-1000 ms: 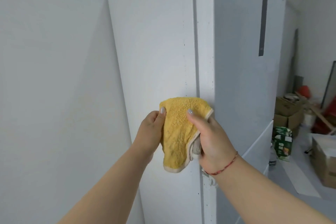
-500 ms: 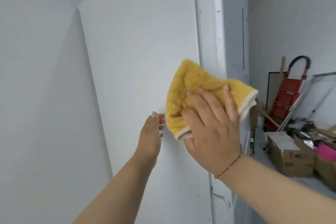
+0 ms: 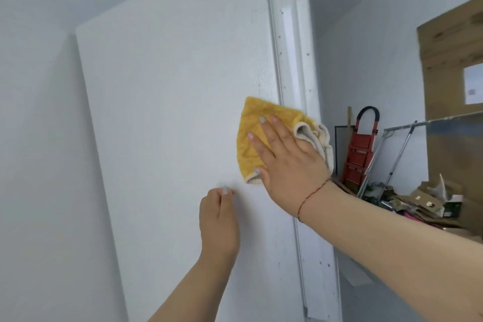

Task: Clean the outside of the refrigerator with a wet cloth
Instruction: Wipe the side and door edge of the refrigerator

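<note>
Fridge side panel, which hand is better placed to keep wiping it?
Right. The right hand already presses the cloth flat against the fridge with straight fingers. The left hand is lower, holds nothing, and only sits near the panel.

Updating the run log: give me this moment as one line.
phase: wiping | right hand: flat on cloth against fridge side | left hand: holds nothing, by the panel
</note>
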Tool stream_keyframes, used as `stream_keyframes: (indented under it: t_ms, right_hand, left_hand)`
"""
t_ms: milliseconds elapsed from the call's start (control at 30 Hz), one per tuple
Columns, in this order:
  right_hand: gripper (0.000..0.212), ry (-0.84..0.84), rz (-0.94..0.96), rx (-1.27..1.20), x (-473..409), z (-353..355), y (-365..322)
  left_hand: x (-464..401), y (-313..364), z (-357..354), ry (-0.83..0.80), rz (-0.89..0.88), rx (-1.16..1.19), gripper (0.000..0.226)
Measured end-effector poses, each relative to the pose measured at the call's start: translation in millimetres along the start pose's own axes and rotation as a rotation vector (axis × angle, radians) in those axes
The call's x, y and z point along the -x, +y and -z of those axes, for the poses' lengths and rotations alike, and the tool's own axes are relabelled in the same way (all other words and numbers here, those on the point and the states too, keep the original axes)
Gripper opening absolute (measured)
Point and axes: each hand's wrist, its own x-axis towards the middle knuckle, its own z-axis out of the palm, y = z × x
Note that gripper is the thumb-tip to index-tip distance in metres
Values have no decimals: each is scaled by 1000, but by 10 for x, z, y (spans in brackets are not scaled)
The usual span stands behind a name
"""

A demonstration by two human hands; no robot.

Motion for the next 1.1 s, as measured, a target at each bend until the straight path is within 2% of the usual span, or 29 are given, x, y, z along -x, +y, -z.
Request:
stream_keyframes:
  t_ms: [67,167,367,567,667,767,900,1100]
  right_hand:
    - [57,28,0,84,-340,217,95]
    - [61,-124,11,131,-857,531,257]
    - [59,-96,-16,391,-1698,944,612]
    - [58,-73,-49,390,-2271,1310,820]
    - [60,-58,-77,416,-2534,1440,893]
    - [61,-17,-80,446,-2633,1453,922]
    - [60,4,-56,415,-2551,1431,923]
    - [60,-34,-113,366,-2021,1192,650]
  left_hand:
    - [-71,61,-44,37,-117,-41,34]
    - [-167,208,-123,69,-233,-75,30]
    - [-407,718,-260,-6,-394,-160,63]
    - [-832,1296,-409,-115,-449,-184,52]
    - [-1031,1473,-454,-126,-461,-135,55]
    - [-1096,1477,-461,-101,-495,-116,64]
    - [-1126,1421,-456,-82,-528,-74,63]
    - [-1143,1418,-504,-13,-557,-64,65]
